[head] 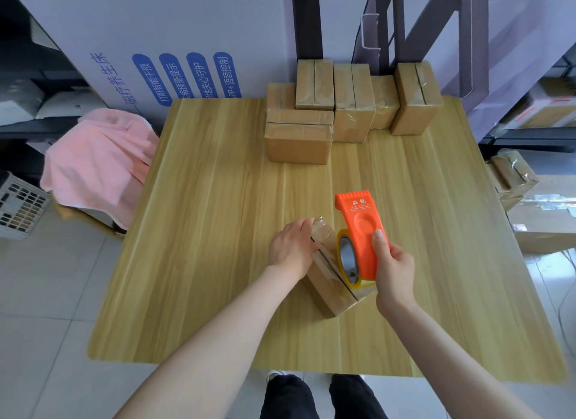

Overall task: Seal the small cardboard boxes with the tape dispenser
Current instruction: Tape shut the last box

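Right hand wraps its fingers round the orange tape dispenser atop the small cardboard box, near-centre on the worktop, while the left hand, fingers together, presses its far end.

This is looking like the packing corner of a storeroom or small warehouse. Taped cardboard boxes are standing clustered at the far edge of a wood-grain table, and a big white carton printed in blue Chinese text is standing behind it. Metal shelving is holding more parcels on the right, cartons are sitting on the tiled floor, and a plastic crate is sitting at the left.
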